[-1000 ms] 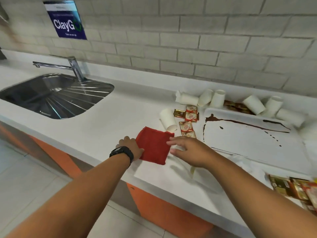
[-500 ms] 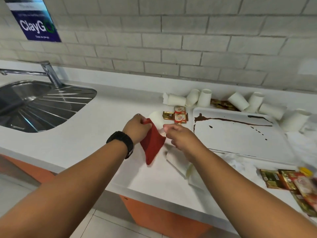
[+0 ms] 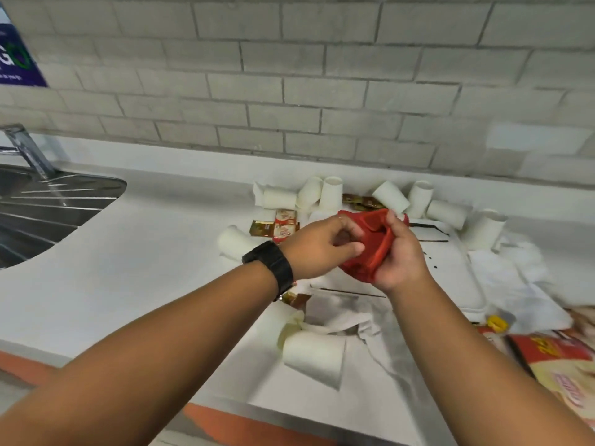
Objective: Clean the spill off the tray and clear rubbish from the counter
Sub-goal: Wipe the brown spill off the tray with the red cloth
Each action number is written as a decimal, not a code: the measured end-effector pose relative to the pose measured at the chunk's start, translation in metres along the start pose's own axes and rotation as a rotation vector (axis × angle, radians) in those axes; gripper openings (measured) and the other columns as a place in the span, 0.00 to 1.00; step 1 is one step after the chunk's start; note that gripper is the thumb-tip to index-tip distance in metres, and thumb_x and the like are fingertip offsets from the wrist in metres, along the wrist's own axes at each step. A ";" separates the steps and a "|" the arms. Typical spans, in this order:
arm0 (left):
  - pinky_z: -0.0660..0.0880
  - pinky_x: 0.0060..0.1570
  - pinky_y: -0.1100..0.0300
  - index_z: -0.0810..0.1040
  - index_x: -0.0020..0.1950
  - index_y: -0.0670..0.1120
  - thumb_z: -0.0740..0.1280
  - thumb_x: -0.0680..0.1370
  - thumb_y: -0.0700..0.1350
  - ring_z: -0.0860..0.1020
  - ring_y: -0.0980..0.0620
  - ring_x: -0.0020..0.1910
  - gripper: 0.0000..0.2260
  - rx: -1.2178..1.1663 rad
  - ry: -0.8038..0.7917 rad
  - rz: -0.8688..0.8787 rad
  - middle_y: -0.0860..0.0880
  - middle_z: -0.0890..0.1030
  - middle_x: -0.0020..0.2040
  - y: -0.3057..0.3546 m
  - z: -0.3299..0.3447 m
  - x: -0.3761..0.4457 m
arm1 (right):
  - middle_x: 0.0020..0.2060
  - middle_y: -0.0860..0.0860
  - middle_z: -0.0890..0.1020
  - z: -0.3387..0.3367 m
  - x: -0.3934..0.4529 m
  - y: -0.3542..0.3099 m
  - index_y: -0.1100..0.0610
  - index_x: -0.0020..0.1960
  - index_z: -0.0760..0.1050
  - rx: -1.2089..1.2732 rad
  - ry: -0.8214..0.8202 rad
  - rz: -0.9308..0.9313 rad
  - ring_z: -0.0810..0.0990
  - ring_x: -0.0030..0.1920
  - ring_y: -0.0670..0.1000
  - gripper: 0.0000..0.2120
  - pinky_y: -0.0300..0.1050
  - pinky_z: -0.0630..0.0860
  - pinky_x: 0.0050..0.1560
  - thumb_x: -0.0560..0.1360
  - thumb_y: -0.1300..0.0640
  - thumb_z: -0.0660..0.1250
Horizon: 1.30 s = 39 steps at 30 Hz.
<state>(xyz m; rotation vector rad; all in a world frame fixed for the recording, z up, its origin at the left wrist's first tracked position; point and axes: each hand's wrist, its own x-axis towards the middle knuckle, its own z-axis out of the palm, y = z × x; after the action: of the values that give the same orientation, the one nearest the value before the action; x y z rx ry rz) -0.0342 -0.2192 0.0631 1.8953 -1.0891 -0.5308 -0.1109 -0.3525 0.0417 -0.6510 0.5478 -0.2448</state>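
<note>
Plenty of open white counter [image 3: 135, 252] from about 8 to 10 o'clock of the tray [image 3: 450, 268], all the way to the sink [image 3: 48, 207]. The tray itself is boxed in: paper cups [image 3: 389, 196] crowd its 12 o'clock edge, sachets [image 3: 277, 223] and a tipped cup [image 3: 231, 243] sit at 10, crumpled tissue [image 3: 515, 278] at 3, another fallen cup [image 3: 312, 355] at 7.

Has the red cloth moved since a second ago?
Yes. The red cloth was flat on the counter; now both hands hold it bunched above the tray.
</note>
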 end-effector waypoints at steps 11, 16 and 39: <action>0.70 0.62 0.55 0.68 0.71 0.49 0.62 0.79 0.52 0.72 0.49 0.65 0.21 0.307 0.161 -0.558 0.49 0.70 0.71 -0.087 0.022 0.041 | 0.52 0.56 0.82 -0.098 0.051 -0.073 0.54 0.59 0.75 -0.480 0.232 -0.075 0.81 0.52 0.59 0.19 0.59 0.77 0.57 0.74 0.43 0.67; 0.71 0.64 0.50 0.66 0.72 0.43 0.62 0.79 0.46 0.71 0.42 0.67 0.22 0.319 0.149 -0.649 0.42 0.68 0.71 -0.097 0.028 0.053 | 0.44 0.50 0.80 -0.099 0.085 -0.081 0.50 0.57 0.73 -1.316 0.164 -0.313 0.79 0.45 0.54 0.16 0.50 0.74 0.48 0.76 0.41 0.62; 0.76 0.51 0.58 0.66 0.73 0.51 0.56 0.81 0.39 0.77 0.45 0.59 0.21 0.242 0.089 -0.591 0.44 0.77 0.64 -0.140 0.006 0.112 | 0.78 0.50 0.51 -0.098 0.176 -0.003 0.47 0.78 0.47 -2.105 0.341 -0.336 0.49 0.78 0.54 0.38 0.57 0.48 0.75 0.74 0.29 0.47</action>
<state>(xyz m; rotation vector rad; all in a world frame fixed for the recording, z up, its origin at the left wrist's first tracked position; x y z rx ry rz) 0.0879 -0.2820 -0.0518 2.4407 -0.5369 -0.6498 -0.0189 -0.4713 -0.0920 -2.7905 0.9142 0.0119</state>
